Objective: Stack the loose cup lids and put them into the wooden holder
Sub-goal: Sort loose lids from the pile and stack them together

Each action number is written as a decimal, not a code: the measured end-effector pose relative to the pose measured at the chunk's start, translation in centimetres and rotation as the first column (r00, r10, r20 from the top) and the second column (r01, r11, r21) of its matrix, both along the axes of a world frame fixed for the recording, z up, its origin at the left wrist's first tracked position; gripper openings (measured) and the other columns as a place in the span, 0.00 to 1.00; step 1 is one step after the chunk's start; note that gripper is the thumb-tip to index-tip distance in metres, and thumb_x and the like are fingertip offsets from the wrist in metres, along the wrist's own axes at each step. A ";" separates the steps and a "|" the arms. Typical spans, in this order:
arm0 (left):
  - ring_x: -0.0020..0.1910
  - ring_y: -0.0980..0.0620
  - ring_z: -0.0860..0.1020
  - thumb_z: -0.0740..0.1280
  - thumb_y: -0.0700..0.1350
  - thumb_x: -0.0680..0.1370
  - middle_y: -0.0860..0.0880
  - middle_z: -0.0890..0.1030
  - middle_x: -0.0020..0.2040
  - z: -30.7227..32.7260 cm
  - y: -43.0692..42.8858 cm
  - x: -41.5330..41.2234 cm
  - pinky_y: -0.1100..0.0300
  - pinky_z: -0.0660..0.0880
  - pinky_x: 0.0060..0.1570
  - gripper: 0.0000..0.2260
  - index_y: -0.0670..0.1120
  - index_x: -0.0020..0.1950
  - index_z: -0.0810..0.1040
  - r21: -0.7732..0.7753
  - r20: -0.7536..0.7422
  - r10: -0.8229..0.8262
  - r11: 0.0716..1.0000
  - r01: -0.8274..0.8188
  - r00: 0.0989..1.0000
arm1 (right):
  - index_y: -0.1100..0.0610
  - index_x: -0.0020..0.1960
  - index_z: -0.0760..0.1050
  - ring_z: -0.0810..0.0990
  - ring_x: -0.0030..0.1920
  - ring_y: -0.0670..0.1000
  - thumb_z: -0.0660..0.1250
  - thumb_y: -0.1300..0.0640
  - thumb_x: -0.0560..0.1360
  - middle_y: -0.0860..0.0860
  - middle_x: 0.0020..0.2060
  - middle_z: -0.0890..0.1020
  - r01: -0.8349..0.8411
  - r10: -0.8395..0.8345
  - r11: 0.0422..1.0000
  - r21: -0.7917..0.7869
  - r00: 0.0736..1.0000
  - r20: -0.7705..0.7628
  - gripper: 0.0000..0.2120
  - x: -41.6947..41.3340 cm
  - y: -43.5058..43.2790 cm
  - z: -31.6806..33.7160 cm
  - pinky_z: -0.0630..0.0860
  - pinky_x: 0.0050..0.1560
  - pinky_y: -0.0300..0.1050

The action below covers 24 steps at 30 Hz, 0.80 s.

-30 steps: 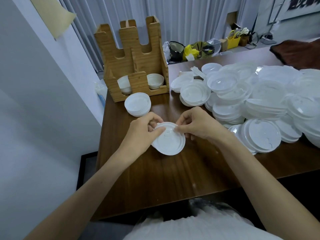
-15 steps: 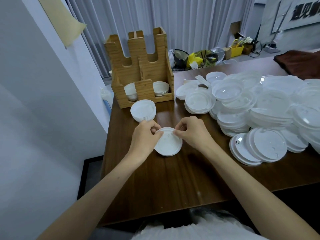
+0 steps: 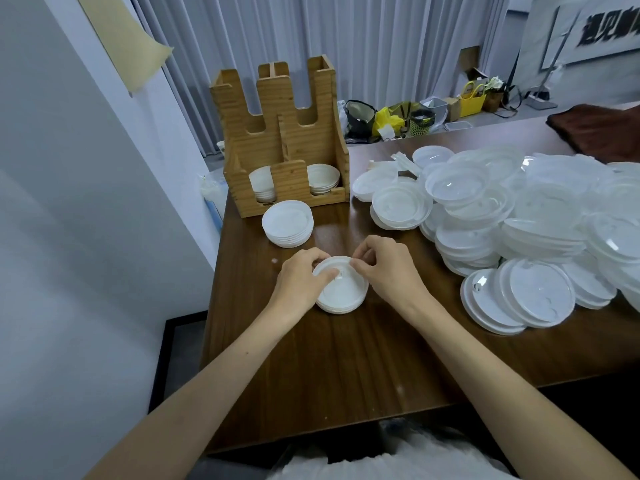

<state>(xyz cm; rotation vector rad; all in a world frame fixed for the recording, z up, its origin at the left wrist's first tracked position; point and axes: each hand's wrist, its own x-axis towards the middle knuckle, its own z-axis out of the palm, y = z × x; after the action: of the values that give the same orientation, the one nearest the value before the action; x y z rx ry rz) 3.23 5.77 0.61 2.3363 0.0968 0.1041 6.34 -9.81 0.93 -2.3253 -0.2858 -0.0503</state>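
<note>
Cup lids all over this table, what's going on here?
A person is sorting cup lids. The left hand and the right hand both grip a small stack of white lids resting on the wooden table. A second stack sits just in front of the wooden holder, whose two front slots each hold a few lids. A big pile of loose lids lies to the right, not yet stacked.

Office-like room, long wooden table (image 3: 346,375), grey curtains (image 3: 346,46), wall lettering (image 3: 609,29)

Glossy wooden table (image 3: 346,368), plastic lids (image 3: 343,292)
</note>
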 end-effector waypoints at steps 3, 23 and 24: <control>0.49 0.55 0.76 0.68 0.46 0.76 0.51 0.79 0.51 -0.3 0.1 0.1 0.70 0.66 0.41 0.09 0.46 0.56 0.79 -0.001 0.018 0.009 1.000 -0.009 1.000 | 0.54 0.49 0.78 0.79 0.43 0.49 0.65 0.53 0.77 0.49 0.41 0.81 0.000 -0.001 0.998 -0.065 1.000 -0.007 0.06 -0.2 0.1 -0.4 0.77 0.43 0.47; 0.48 0.54 0.75 0.69 0.46 0.75 0.51 0.78 0.49 -1.2 0.3 1.3 0.61 0.73 0.45 0.06 0.49 0.51 0.77 -0.030 0.046 -0.076 0.997 0.077 0.996 | 0.55 0.47 0.73 0.78 0.41 0.52 0.50 0.48 0.83 0.50 0.39 0.78 -0.012 0.037 0.951 -0.307 0.997 0.074 0.17 -1.0 0.8 -1.2 0.71 0.38 0.47; 0.48 0.55 0.75 0.68 0.46 0.75 0.51 0.78 0.49 -1.1 0.3 1.5 0.60 0.73 0.46 0.06 0.49 0.52 0.77 0.000 0.064 -0.078 0.997 0.078 0.995 | 0.55 0.47 0.74 0.77 0.42 0.52 0.50 0.47 0.83 0.51 0.40 0.77 0.016 0.008 0.959 -0.283 0.996 0.085 0.18 -0.8 0.6 -1.0 0.70 0.39 0.47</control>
<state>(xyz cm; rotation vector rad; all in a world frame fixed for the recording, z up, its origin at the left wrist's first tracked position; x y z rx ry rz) 4.74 6.03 -0.50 2.3284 -0.0262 0.1393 5.55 -9.23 -0.07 -2.6129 -0.3510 -0.1185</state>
